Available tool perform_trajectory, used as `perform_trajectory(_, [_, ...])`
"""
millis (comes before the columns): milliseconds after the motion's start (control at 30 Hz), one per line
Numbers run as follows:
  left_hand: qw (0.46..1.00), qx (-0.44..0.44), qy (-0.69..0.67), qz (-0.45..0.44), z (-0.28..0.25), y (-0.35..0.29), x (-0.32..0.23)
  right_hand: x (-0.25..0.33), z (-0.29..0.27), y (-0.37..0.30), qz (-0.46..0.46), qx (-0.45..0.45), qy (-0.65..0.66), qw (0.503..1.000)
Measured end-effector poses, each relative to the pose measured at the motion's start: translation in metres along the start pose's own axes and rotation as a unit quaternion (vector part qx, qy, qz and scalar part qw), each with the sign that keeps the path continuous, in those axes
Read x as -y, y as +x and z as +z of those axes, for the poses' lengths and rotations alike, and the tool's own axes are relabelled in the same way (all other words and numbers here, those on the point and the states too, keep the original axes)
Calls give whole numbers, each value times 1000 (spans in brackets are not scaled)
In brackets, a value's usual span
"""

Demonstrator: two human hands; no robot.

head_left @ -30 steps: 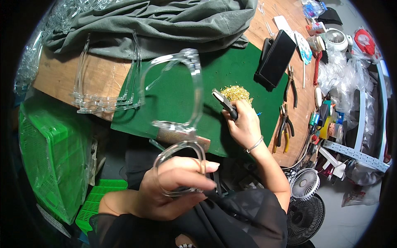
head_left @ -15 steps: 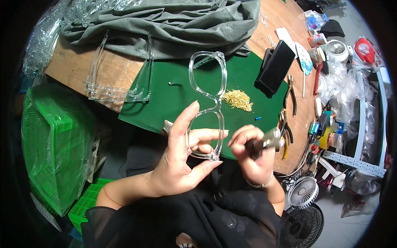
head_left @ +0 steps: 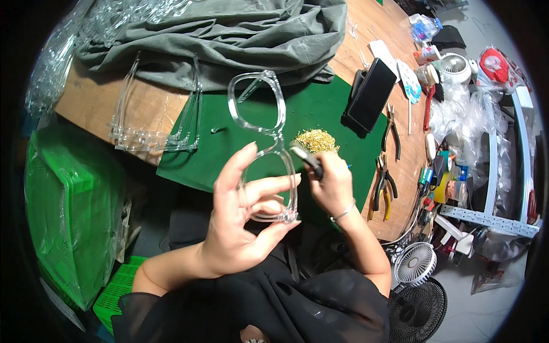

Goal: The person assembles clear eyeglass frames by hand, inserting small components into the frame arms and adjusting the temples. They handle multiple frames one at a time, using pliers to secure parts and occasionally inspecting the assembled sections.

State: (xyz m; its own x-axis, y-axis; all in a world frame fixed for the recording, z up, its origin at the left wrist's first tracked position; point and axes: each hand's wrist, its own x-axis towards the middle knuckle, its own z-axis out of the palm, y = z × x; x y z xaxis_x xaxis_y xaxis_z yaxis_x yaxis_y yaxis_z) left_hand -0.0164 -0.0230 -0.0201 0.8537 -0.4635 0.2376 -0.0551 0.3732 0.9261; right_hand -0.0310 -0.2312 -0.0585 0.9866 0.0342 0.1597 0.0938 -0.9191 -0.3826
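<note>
My left hand point(head_left: 237, 220) pinches a clear eyeglass frame point(head_left: 278, 136) by its lower end, thumb below and fingers through and beside the lower rim. The frame stands upright on end above a green mat point(head_left: 214, 157), its other rim pointing away from me. In my right hand point(head_left: 336, 186) is a black-handled tool point(head_left: 310, 162) with a pale, shiny end, blurred by motion; its exact kind I cannot make out. That end lies at the near edge of a heap of tiny gold-coloured metal pieces point(head_left: 318, 139) on the mat.
Clear frames point(head_left: 151, 140) lie stacked at the left, before a grey cloth point(head_left: 229, 48). Right of the heap are a black phone-like slab point(head_left: 372, 94) and two pairs of pliers point(head_left: 391, 137). A green crate point(head_left: 71, 211) stands left; a white fan point(head_left: 414, 263) stands right.
My right hand has swung the tool forward and left, from beside the frame to the gold heap. The frame and my left hand have shifted slightly left in view.
</note>
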Motion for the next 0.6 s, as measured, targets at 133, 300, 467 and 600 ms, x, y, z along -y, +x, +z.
perform_trajectory(133, [999,26,35,-3,-10,2,-9,-1,5,-2,6,16,-22,1000])
perform_trajectory(300, [998,35,54,17,-17,3,-7,-10,0,11,134,37,106,985])
perform_trajectory(467, [999,25,48,0,-16,4,-7,-7,12,13,110,41,44,992])
perform_trajectory(600, [998,29,50,-7,-14,4,-6,-2,19,12,81,9,-14,997])
